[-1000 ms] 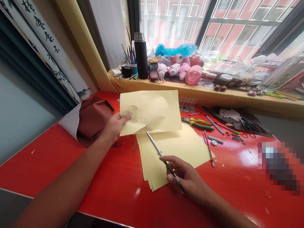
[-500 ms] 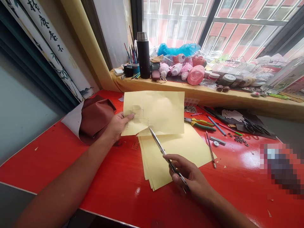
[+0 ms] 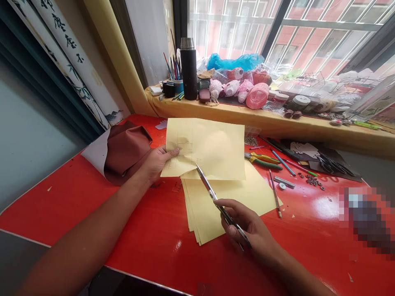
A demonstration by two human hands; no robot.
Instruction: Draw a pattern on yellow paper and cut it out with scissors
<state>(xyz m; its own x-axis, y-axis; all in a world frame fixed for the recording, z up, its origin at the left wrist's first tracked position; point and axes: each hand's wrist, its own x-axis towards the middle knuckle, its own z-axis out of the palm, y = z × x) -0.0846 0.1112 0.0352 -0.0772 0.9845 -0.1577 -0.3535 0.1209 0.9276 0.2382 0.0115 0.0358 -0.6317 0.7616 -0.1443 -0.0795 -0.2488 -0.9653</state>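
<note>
My left hand (image 3: 157, 163) pinches the left edge of a pale yellow sheet of paper (image 3: 212, 148), holding it up over the red table (image 3: 77, 205). Faint pencil lines show near my thumb. My right hand (image 3: 247, 230) grips a pair of steel scissors (image 3: 216, 201), whose blades point up and left and meet the sheet's lower edge. Beneath lies a stack of the same yellow sheets (image 3: 228, 201).
A folded piece of brown leather (image 3: 125, 152) lies left of my hand. Green-handled pliers (image 3: 262, 160), pencils (image 3: 275, 193), small metal rings (image 3: 313, 181) and black scissors (image 3: 331, 163) lie to the right. The window sill carries a black flask (image 3: 189, 70), a brush pot and pink yarn spools.
The scissors have moved up and left, from lying clear below the sheet to touching its lower edge. The left hand keeps holding the sheet.
</note>
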